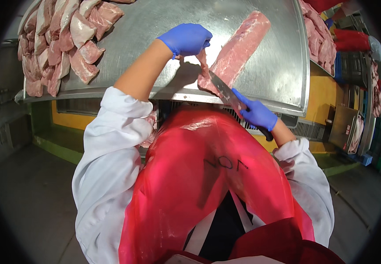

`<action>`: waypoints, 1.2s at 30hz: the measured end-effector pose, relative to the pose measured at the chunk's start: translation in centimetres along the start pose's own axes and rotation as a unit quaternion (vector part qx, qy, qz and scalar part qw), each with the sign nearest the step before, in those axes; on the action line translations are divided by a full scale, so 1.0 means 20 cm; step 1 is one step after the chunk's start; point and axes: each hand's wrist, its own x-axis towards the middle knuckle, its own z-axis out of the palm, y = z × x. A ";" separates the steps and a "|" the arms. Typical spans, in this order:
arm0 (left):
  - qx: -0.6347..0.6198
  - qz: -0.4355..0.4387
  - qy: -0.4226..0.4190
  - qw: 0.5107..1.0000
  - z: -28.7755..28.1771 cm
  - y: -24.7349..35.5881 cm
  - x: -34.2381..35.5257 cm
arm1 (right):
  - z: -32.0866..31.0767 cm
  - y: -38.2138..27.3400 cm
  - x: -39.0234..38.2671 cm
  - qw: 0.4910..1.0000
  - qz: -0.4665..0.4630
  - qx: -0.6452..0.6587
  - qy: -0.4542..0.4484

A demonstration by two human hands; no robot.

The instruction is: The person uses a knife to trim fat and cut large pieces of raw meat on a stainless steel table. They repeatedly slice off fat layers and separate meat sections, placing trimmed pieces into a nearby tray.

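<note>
Long pink slab of raw meat with a pale fatty edge [239, 48], lying slantwise on the grey stainless-steel table [155, 22], near end close to the table's front lip. At that near end, a thin flap of meat [203, 66] lifted off the slab, pinched between thumb and curled fingers of the left hand in a blue glove [188, 38]. Just below the flap, a steel-bladed knife with a dark handle [225, 92], blade laid against the slab's near end, handle wrapped tight by the right hand in a blue glove [257, 113], fingers pressed together around it, forefinger stretched along the blade's back. Nearer than the slab, past the table's lip, a glossy red plastic apron [199, 176] over white sleeves [107, 145]. Far left of the slab, on the same table, a heap of cut pink meat pieces [58, 39]. Right of the slab, beyond the table's right rim, a second pile of pink meat [320, 37].
</note>
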 end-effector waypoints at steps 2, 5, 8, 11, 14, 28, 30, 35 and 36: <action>0.002 0.011 -0.008 1.000 -0.05 0.08 -0.05 | -0.02 -0.13 0.24 0.997 0.076 -0.020 -0.027; 0.030 0.015 0.011 0.999 -0.13 0.13 -0.12 | 0.04 -0.16 0.49 0.998 0.062 -0.015 0.008; 0.048 0.008 0.058 0.997 -0.19 0.02 -0.28 | 0.06 -0.19 0.27 0.997 0.056 0.036 -0.040; 0.021 0.004 0.063 0.998 -0.23 0.05 -0.45 | 0.10 -0.15 0.16 0.998 0.015 0.052 -0.043; 0.026 0.032 0.089 0.995 -0.27 0.20 -0.58 | 0.11 -0.30 0.41 0.997 0.044 0.013 -0.056; -0.094 -0.256 0.211 0.939 -0.50 0.18 -1.71 | 0.00 -0.47 0.75 0.989 0.103 0.104 0.013; -0.102 -0.268 0.185 0.940 -0.37 0.12 -1.77 | 0.00 -0.40 1.02 0.990 0.110 0.074 0.053; -0.041 -0.359 0.108 0.926 0.22 -0.07 -1.98 | 0.09 -0.42 0.91 0.984 0.138 0.111 0.002; -0.043 -0.375 0.111 0.919 0.33 -0.08 -1.99 | 0.06 -0.46 0.73 0.985 0.119 0.119 -0.034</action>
